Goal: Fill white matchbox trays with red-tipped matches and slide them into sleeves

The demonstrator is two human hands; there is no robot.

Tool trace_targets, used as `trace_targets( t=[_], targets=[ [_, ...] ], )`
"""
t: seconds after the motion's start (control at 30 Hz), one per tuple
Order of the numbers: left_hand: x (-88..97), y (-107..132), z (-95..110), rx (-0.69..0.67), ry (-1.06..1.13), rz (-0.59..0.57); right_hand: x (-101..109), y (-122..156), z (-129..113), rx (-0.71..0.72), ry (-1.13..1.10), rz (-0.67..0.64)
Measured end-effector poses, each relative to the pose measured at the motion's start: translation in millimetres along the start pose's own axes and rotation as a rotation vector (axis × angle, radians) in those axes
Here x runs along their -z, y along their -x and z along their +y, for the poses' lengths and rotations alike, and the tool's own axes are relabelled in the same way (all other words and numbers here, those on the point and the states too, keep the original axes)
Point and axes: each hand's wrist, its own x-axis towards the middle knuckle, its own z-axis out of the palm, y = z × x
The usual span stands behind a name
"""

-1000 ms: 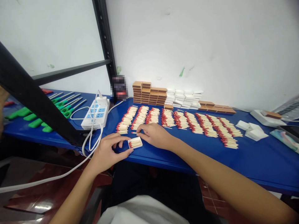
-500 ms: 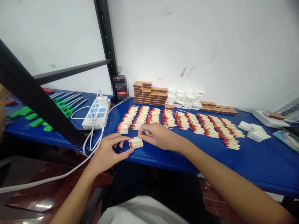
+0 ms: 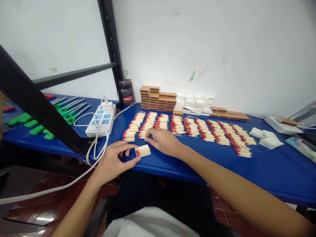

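Between the thumb and index finger of my left hand (image 3: 117, 160) is a small white matchbox tray (image 3: 136, 154), resting at the table's front edge. Several red-tipped matches (image 3: 144, 151) lie in it, heads toward my left hand. My right hand (image 3: 163, 141) is just beyond the tray, its thumb and index finger brought together at the near end of a row of loose matches (image 3: 148, 123). What its fingertips hold, if anything, is too small to make out. More rows of matches (image 3: 204, 130) are spread to the right, partly behind that hand.
Brown matchbox sleeves (image 3: 158, 100) and white trays (image 3: 194, 103) are stacked along the wall. Loose white trays (image 3: 268, 138) lie at the right. A power strip (image 3: 102, 120) with white cables, a black metal post (image 3: 49, 108) and green-handled lighters (image 3: 59, 113) are on the left.
My right hand has moved from the tray's far edge up to the near end of the match row. My left hand keeps the tray in place.
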Motion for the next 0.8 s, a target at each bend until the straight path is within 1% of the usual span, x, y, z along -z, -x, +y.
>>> trace_targets(
  t=[0.17, 0.47, 0.8],
  targets=[
    [0.9, -0.8, 2.6, 0.007, 0.003, -0.003, 1.0, 0.6, 0.1, -0.016, 0.003, -0.018],
    [0.7, 0.2, 1.9, 0.004, 0.010, 0.004, 1.9, 1.3, 4.6, 0.038, -0.021, -0.038],
    [1.4, -0.1, 2.1, 0.009, 0.006, -0.003, 4.0, 1.3, 3.4, 0.031, -0.013, -0.066]
  ],
)
